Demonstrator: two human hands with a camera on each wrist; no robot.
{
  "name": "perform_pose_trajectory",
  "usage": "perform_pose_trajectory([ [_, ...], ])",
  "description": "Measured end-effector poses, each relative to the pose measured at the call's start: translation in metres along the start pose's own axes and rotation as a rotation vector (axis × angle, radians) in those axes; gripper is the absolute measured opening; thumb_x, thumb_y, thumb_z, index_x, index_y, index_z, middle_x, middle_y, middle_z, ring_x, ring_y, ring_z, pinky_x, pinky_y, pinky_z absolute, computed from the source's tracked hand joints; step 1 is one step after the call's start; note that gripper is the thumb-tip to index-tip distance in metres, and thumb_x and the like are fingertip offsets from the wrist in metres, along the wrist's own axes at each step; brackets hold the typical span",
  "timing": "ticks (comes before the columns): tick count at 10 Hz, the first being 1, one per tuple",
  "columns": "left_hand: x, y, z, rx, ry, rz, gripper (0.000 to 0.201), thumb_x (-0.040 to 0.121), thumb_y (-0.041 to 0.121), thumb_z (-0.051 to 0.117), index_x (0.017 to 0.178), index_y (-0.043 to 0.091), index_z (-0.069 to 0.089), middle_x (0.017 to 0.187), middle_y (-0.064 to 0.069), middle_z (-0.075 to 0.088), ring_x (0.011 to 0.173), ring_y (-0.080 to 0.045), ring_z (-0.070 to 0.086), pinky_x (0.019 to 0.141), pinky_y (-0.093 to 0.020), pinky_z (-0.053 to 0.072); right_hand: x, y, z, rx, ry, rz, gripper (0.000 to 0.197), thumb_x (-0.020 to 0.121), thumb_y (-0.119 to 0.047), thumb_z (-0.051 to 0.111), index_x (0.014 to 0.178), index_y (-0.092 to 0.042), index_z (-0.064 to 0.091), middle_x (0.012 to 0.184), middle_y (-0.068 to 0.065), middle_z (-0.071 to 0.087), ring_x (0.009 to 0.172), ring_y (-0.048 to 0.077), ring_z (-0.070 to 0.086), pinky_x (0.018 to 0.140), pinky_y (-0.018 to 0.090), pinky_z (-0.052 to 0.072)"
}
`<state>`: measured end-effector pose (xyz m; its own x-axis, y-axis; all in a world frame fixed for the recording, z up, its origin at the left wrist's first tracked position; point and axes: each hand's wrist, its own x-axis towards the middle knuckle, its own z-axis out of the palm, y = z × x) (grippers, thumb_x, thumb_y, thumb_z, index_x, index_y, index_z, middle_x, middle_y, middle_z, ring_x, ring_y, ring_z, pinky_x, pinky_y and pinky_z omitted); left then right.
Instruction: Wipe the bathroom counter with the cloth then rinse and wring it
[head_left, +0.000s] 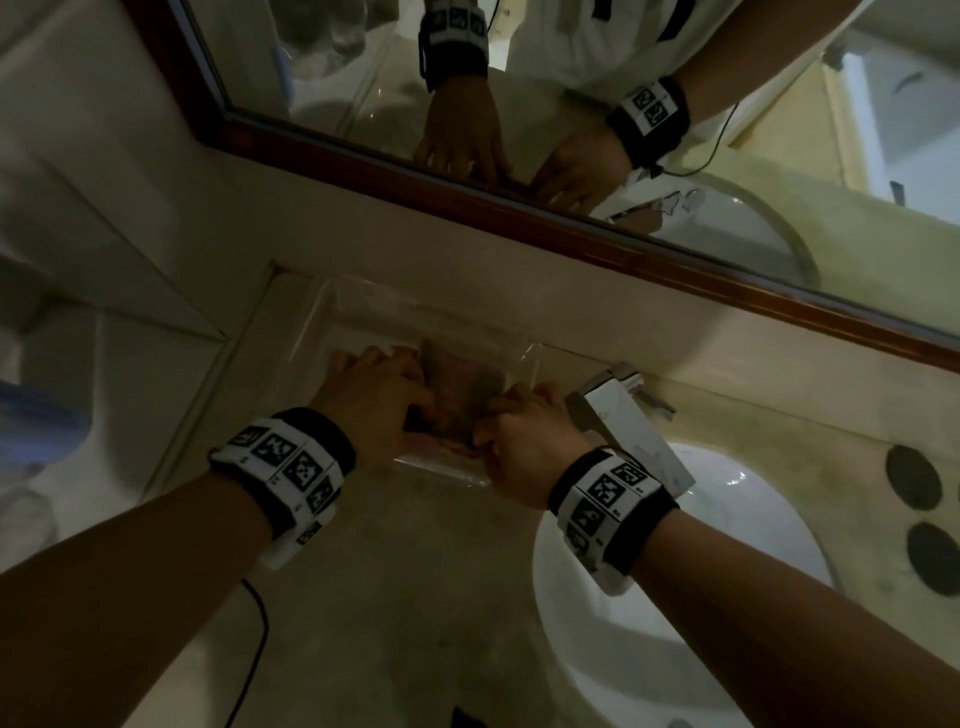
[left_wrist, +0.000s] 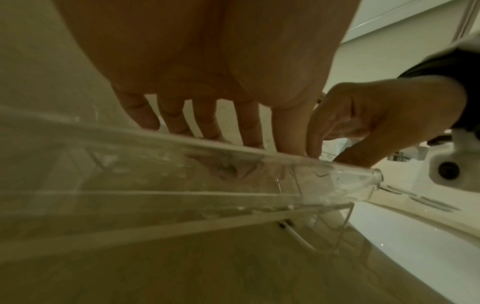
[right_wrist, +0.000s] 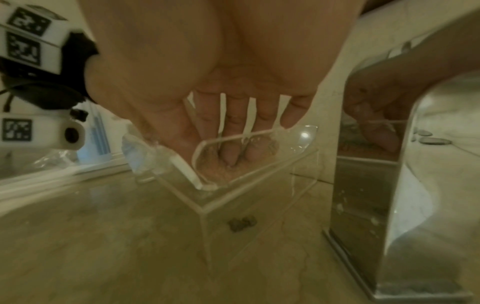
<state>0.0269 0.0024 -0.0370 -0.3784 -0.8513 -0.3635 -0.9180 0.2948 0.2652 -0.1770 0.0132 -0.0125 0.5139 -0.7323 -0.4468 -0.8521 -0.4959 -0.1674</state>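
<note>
Dim bathroom, beige marble counter (head_left: 415, 561) running under a wood-framed mirror (head_left: 519, 130). Taking the chrome faucet (head_left: 623, 415) as the fixed point: the white basin (head_left: 675, 597) lies on its near side, toward the person, and a clear acrylic tray (head_left: 363, 322) stands just beside it, on the side away from the basin, against the back wall.

Both hands are down in that tray. The pinkish cloth (head_left: 462, 384) lies in the bottom of it, bunched up. Left hand (head_left: 374, 389) sits at the end of the cloth far from the faucet, fingers spread & fairly straight over the tray rim; whether they've actually got hold of the fabric, can't tell. Right hand (head_left: 519, 431) is at the faucet end, fingers bent down over the tray corner w/ tips on the cloth, looks like pinching it, but no view shows a firm grip.

Step in hand, I'd say: fetching the cloth, i.e. the very start; the wiping doesn't look to have begun yet.

Next move calls for gathering the cloth, lifting it clear of the tray walls w/o dragging the light tray along, then bringing it onto the counter to wipe.
</note>
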Motion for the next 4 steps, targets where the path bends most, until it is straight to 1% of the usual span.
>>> perform_pose_trajectory([
  [1,0.002,0.002,-0.004,0.003,-0.027,-0.021,0.033,0.084,0.066,0.050,0.098,0.043,0.070,0.127,0.012,0.048,0.114,-0.020,0.042,0.099,-0.045,0.026,-0.001,0.000,-0.003,0.011,-0.028,0.003,0.023,0.080,-0.030,0.053,0.093,-0.031,0.071,0.093,-0.008,0.062,0.103,0.023,0.048,0.096,0.045,0.028],
  [2,0.002,0.006,-0.007,0.001,-0.057,-0.029,0.029,0.088,0.059,0.050,0.102,0.042,0.069,0.128,0.010,0.049,0.115,-0.021,0.044,0.099,-0.044,0.026,-0.005,0.000,-0.007,0.025,-0.028,0.033,0.028,0.082,-0.036,0.047,0.091,-0.031,0.073,0.094,-0.005,0.065,0.102,0.024,0.049,0.097,0.046,0.028],
  [3,0.001,0.011,-0.016,-0.071,0.079,-0.050,0.023,0.089,0.048,0.056,0.105,0.036,0.068,0.123,0.005,0.056,0.109,-0.022,0.052,0.096,-0.042,0.033,-0.008,0.001,-0.010,0.040,0.029,0.080,0.033,0.084,-0.042,0.041,0.093,-0.032,0.071,0.092,-0.004,0.065,0.097,0.024,0.052,0.095,0.046,0.030],
  [4,-0.002,0.023,-0.034,-0.203,0.233,-0.059,0.019,0.091,0.035,0.059,0.102,0.023,0.068,0.101,0.000,0.059,0.095,-0.023,0.059,0.085,-0.038,0.048,-0.017,0.005,-0.018,0.046,0.120,0.140,0.024,0.087,-0.037,0.045,0.088,-0.027,0.067,0.091,-0.002,0.061,0.090,0.025,0.054,0.090,0.044,0.035],
])
